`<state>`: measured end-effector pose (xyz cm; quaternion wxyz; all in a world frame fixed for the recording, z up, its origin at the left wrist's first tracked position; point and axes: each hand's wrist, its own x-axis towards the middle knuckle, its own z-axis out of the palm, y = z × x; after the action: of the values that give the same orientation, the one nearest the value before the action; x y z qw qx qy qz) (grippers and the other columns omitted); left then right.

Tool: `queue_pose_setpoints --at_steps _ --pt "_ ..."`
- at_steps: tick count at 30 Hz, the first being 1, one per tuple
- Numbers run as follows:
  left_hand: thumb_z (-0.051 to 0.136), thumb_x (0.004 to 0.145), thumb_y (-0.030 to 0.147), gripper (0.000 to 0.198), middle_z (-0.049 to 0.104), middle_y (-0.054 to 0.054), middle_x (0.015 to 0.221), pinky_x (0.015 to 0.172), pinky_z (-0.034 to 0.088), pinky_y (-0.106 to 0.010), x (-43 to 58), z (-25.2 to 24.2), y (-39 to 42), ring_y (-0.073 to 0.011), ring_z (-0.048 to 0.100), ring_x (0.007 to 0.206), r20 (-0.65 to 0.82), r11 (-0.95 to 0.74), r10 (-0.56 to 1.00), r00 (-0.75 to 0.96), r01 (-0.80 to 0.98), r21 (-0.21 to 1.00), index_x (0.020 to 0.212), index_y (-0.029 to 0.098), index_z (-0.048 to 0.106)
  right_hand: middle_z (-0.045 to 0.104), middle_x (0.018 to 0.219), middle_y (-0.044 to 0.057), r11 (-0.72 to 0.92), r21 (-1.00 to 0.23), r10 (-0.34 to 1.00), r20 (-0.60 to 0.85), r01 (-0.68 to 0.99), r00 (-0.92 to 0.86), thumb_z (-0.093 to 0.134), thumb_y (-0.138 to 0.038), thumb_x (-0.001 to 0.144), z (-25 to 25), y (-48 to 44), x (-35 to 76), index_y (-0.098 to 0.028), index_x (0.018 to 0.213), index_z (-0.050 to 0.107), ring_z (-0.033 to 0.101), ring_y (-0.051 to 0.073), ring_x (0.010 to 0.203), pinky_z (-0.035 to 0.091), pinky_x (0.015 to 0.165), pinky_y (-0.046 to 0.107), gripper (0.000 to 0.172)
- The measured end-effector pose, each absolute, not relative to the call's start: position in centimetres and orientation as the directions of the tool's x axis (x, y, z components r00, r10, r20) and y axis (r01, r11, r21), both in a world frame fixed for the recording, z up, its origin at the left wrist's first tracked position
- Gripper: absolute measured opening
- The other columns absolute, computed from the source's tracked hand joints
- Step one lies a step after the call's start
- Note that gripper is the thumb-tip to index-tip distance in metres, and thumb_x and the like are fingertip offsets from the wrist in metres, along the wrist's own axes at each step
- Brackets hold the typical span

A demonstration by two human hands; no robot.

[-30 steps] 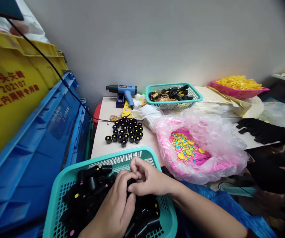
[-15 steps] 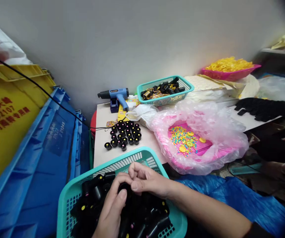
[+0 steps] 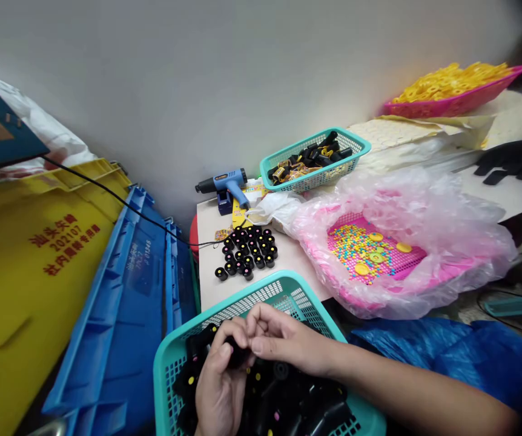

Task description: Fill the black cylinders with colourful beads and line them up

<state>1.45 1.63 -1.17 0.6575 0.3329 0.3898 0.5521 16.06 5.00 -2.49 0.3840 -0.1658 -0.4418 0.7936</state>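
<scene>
Both my hands meet over a teal basket at the bottom of the view, which is full of black plastic parts with small coloured dots. My left hand and my right hand are both closed on one small black part held between the fingertips. Beyond the basket, several finished black caps with coloured centres stand grouped on the table.
A pink basket lined with a clear bag holds coloured beads and yellow discs. A blue heat gun, a second teal basket and a pink tray of yellow rings stand behind. Blue crates and yellow crates lean at left.
The camera has tilted and swung, shifting the scene rightward. My hands stay together over the basket, still working the same small black part.
</scene>
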Motion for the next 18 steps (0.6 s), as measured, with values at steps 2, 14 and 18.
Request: queue_pose_setpoints --at_steps 2,14,18 --pt "0.063 0.077 0.043 0.025 0.052 -0.002 0.079 0.065 0.041 -0.026 1.5 -1.4 1.5 -0.0173 0.047 0.074 -0.136 0.151 0.988 0.066 -0.452 0.879 0.071 0.020 0.058 0.051 0.075 -0.005 -0.305 -0.827 0.769 0.079 -0.473 -0.634 0.073 -0.049 0.078 -2.4 5.0 16.1 -0.018 0.088 0.047 0.052 0.010 0.070 0.038 0.070 0.026 0.041" --pt "0.061 0.083 0.037 0.018 0.048 -0.001 0.081 0.068 0.041 -0.027 0.1 -1.1 2.3 -0.0148 0.047 0.070 -0.129 0.170 0.985 0.118 -0.466 0.869 0.075 0.021 0.057 0.051 0.073 -0.005 -0.228 -0.886 0.770 0.090 -0.404 -0.632 0.067 -0.051 0.082 -1.9 5.7 17.6 -0.018 0.097 0.050 0.046 0.010 0.065 0.036 0.065 0.025 0.040" --pt "0.062 0.082 0.041 0.020 0.050 0.000 0.083 0.064 0.040 -0.025 -3.0 0.0 5.2 -0.0140 0.048 0.070 -0.068 0.087 0.994 0.082 -0.255 0.963 0.078 0.022 0.055 0.045 0.072 -0.005 0.029 -0.978 0.869 0.126 -0.205 -0.479 0.059 -0.043 0.087 -0.7 8.9 20.3 -0.020 0.099 0.052 0.041 0.010 0.061 0.033 0.057 0.023 0.027"
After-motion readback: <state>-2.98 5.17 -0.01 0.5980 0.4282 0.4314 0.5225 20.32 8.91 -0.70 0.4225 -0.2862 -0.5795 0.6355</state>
